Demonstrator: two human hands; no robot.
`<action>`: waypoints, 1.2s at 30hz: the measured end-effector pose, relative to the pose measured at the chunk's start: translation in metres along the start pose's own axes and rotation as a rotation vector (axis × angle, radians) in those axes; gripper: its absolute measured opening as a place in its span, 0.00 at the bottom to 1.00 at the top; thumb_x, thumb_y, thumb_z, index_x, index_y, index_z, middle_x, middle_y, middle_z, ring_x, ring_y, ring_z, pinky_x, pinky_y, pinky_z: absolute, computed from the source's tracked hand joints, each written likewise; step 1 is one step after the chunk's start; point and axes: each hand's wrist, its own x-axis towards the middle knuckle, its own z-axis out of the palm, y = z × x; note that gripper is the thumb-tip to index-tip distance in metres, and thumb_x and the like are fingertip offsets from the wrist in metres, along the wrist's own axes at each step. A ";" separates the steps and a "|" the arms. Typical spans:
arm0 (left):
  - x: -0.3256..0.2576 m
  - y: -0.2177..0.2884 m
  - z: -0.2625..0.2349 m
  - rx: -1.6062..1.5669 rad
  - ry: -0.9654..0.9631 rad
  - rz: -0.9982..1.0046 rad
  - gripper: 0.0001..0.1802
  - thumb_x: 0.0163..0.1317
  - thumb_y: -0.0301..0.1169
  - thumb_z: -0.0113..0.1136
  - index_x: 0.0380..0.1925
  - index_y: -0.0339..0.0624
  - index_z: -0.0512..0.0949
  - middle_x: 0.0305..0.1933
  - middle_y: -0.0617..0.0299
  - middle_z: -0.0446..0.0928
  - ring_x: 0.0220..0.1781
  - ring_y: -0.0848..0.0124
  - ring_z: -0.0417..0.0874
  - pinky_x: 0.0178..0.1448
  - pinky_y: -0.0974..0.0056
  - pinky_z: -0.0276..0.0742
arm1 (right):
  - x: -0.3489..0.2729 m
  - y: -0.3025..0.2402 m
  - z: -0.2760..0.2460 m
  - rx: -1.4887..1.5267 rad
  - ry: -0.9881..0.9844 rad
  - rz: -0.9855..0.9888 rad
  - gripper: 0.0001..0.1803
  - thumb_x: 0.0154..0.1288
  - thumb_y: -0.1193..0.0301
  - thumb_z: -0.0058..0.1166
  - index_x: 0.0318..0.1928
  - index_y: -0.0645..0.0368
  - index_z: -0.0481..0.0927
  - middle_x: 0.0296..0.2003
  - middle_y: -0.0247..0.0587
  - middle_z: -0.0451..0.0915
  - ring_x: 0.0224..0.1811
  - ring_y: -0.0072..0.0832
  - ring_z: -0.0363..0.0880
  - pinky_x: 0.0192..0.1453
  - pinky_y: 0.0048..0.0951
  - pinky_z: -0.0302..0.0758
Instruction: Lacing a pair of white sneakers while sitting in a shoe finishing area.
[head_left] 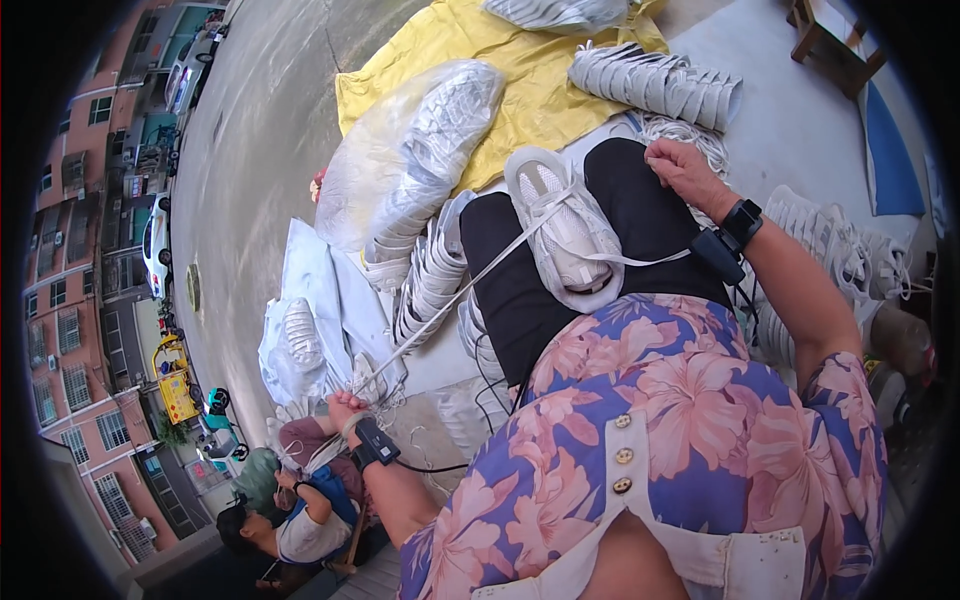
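A white shoe upper [570,240] with partly threaded laces rests on my lap between my black-trousered thighs. From it a long white lace [478,277] stretches down to the left, pulled taut. My left hand [345,410] is closed on that lace, out to the side. My right hand [690,178] is raised over my right thigh with its fingers curled shut; what they hold, if anything, I cannot make out. A second lace end runs from the shoe upper toward my right wrist, where the wrist device hides it.
Nested white shoe uppers lie ahead in a clear plastic bag [415,150] and in a stack [665,85] by a yellow sheet [440,50]. More uppers [800,225] stand at right. A wooden stool [835,45] is far right. Another person [310,525] sits at lower left.
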 end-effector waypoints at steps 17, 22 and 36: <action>-0.175 -0.072 0.285 0.647 -0.980 0.297 0.15 0.64 0.41 0.48 0.29 0.40 0.75 0.10 0.68 0.66 0.06 0.83 0.58 0.10 0.78 0.51 | -0.026 -0.089 0.079 0.380 -0.377 0.274 0.05 0.63 0.70 0.43 0.32 0.59 0.67 0.19 0.30 0.69 0.14 0.16 0.66 0.18 0.17 0.64; -0.215 -0.096 0.313 0.634 -1.178 0.392 0.15 0.65 0.39 0.46 0.29 0.40 0.74 0.10 0.69 0.66 0.08 0.84 0.60 0.12 0.78 0.53 | -0.027 -0.094 0.090 0.571 -0.371 0.260 0.05 0.64 0.71 0.42 0.33 0.59 0.67 0.20 0.32 0.70 0.16 0.16 0.68 0.20 0.17 0.66; -0.213 -0.126 0.306 0.866 -1.206 1.016 0.10 0.62 0.32 0.49 0.33 0.38 0.77 0.17 0.56 0.72 0.20 0.77 0.72 0.27 0.70 0.69 | -0.024 -0.083 0.097 0.809 -0.240 0.451 0.09 0.64 0.67 0.43 0.38 0.58 0.73 0.33 0.36 0.77 0.33 0.20 0.75 0.36 0.22 0.72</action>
